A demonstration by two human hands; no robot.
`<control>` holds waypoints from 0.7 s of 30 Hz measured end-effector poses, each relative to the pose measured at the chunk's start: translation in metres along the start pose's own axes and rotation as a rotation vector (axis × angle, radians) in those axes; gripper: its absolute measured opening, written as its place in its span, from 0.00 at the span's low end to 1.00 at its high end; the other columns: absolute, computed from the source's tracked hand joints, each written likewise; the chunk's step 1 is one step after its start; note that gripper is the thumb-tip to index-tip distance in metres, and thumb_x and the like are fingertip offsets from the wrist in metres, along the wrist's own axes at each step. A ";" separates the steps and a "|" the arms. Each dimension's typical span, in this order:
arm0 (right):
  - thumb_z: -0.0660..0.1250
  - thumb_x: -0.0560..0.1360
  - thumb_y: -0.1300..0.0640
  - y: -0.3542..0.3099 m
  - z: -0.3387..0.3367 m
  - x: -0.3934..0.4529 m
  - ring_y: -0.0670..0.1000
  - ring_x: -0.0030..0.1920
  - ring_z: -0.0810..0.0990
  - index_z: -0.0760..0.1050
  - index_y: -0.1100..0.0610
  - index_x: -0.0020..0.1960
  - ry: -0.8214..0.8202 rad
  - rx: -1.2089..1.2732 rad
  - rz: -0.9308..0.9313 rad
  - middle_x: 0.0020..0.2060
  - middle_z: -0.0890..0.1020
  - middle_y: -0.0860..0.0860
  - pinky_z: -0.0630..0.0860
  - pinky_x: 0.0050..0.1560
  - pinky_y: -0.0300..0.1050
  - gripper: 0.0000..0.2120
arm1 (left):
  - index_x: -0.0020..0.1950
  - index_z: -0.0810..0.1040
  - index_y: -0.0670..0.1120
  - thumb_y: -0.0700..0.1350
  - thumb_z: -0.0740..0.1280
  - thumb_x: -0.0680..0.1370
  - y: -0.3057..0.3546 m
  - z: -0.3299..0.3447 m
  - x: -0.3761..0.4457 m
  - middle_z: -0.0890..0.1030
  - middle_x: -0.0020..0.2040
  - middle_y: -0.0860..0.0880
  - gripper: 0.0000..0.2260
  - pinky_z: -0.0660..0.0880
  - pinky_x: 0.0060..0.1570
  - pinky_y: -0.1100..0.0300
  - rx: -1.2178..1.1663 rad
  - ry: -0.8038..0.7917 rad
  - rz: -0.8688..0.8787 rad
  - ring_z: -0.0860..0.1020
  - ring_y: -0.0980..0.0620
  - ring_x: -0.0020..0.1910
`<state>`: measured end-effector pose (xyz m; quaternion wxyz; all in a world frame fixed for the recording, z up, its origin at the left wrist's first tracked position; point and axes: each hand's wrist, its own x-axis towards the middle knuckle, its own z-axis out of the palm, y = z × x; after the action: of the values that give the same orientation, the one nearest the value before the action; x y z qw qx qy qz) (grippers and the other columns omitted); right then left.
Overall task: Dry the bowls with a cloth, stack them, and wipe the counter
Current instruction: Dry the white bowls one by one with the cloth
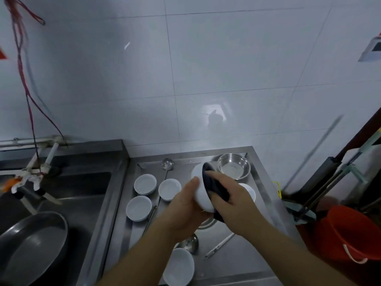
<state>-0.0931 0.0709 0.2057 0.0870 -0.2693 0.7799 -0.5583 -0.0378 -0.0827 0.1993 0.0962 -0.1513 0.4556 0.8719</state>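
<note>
dim bluish light, wall tile (214,118) glare, blurred, warped edges

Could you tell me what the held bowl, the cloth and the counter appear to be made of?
Bowl: probably glazed white ceramic, smooth with a soft sheen. Cloth: dark, matte fabric that folds around the rim. Counter: likely stainless steel, grey, brushed and reflective.

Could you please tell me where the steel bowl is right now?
In the head view, the round stainless-steel bowl sits upright at the counter's far right corner, near the tiled wall, just behind the white bowl being wiped.
</note>
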 end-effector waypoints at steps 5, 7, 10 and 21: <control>0.64 0.80 0.57 -0.025 0.000 0.008 0.39 0.71 0.74 0.74 0.39 0.73 -0.145 -0.229 -0.134 0.71 0.76 0.34 0.73 0.71 0.43 0.25 | 0.78 0.71 0.42 0.58 0.63 0.79 0.007 0.003 -0.013 0.78 0.72 0.37 0.31 0.67 0.76 0.34 -0.079 -0.025 0.149 0.76 0.36 0.73; 0.63 0.81 0.58 -0.034 -0.001 0.015 0.39 0.70 0.75 0.74 0.40 0.74 -0.182 -0.314 -0.148 0.71 0.77 0.35 0.74 0.70 0.43 0.24 | 0.77 0.72 0.43 0.57 0.63 0.80 0.011 0.004 -0.016 0.80 0.71 0.38 0.28 0.72 0.73 0.36 -0.065 -0.027 0.199 0.78 0.38 0.72; 0.62 0.83 0.55 -0.048 0.000 0.025 0.45 0.53 0.83 0.79 0.45 0.66 -0.221 -0.414 -0.084 0.57 0.84 0.42 0.82 0.55 0.50 0.15 | 0.76 0.72 0.41 0.57 0.68 0.78 0.017 0.002 -0.015 0.82 0.68 0.37 0.31 0.79 0.65 0.38 -0.031 0.062 0.264 0.81 0.37 0.67; 0.66 0.78 0.59 -0.098 -0.013 0.045 0.64 0.48 0.88 0.85 0.56 0.55 -0.446 0.079 0.508 0.49 0.87 0.60 0.85 0.53 0.64 0.10 | 0.77 0.72 0.46 0.65 0.79 0.70 0.028 -0.028 -0.020 0.78 0.69 0.34 0.42 0.79 0.62 0.38 0.254 0.021 0.381 0.79 0.32 0.67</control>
<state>-0.1051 0.0358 0.3076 0.4018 -0.1784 0.7617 -0.4759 -0.0224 -0.1227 0.2127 -0.0565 -0.0585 0.5829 0.8084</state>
